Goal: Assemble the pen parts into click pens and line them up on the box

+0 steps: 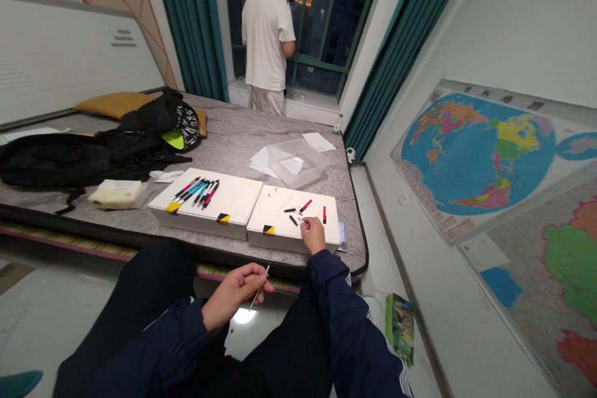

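My left hand is closed on a thin pen refill, held at a slant above my lap. Over the right white box, my right hand has its fingertips pinched at the box top, beside small pen parts; whether something sits between them is too small to make out. Around those fingers lie a black pen piece, a red pen barrel and another red barrel. Several whole click pens in red, teal, white and black rest in a row on the left white box.
Behind the boxes are a clear plastic bin and white papers. A tissue pack and a black backpack lie to the left on the bed. A person in white stands by the window. World maps cover the right wall.
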`<act>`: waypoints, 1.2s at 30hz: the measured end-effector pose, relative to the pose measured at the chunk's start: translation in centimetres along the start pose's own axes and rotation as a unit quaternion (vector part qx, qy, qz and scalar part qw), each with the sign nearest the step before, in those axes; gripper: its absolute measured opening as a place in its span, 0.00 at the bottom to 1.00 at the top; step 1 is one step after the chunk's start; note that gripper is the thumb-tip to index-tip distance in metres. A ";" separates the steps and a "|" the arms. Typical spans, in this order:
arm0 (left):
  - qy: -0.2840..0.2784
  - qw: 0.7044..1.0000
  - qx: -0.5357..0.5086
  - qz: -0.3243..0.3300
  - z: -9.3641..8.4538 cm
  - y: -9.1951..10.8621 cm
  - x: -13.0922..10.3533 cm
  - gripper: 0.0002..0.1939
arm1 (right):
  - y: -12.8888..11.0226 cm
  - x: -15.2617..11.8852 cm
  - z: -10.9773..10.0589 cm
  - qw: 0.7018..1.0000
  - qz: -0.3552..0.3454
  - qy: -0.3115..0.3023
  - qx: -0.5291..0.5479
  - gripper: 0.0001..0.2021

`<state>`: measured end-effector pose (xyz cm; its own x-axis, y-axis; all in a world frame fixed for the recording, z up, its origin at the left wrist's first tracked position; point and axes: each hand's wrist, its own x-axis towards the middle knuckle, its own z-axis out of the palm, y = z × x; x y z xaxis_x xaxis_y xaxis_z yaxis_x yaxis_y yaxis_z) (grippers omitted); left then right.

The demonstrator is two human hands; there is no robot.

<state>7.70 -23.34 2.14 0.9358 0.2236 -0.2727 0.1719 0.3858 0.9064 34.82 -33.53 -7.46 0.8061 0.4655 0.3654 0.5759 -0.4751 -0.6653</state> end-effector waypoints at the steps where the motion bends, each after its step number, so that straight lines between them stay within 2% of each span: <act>1: 0.001 1.000 0.001 0.000 0.0 0.1 0.0 0.19 | -0.2 0.1 0.1 1.000 0.001 -0.003 -0.003 0.09; 11: 0.003 1.000 -0.008 -0.010 -0.3 -0.4 -0.1 0.20 | -2.2 0.3 1.5 0.999 0.024 -0.009 -0.042 0.04; 22: 0.007 1.000 -0.009 -0.014 -0.5 -0.5 -0.2 0.19 | -1.9 -0.2 2.0 0.998 0.033 -0.004 -0.048 0.06; 31: 0.008 1.000 -0.019 -0.013 -1.0 -0.7 -0.5 0.19 | 0.7 1.6 1.0 0.996 0.079 0.037 -0.030 0.09; 36: 0.013 1.000 -0.017 -0.009 -0.9 -0.3 -0.7 0.19 | 1.5 3.3 1.2 0.996 0.083 0.011 -0.038 0.09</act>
<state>6.69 -22.78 1.78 0.9241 0.2388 -0.2983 0.1783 0.4208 0.8895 38.13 -31.83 -8.01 0.8932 0.3599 0.2697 0.4429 -0.5997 -0.6665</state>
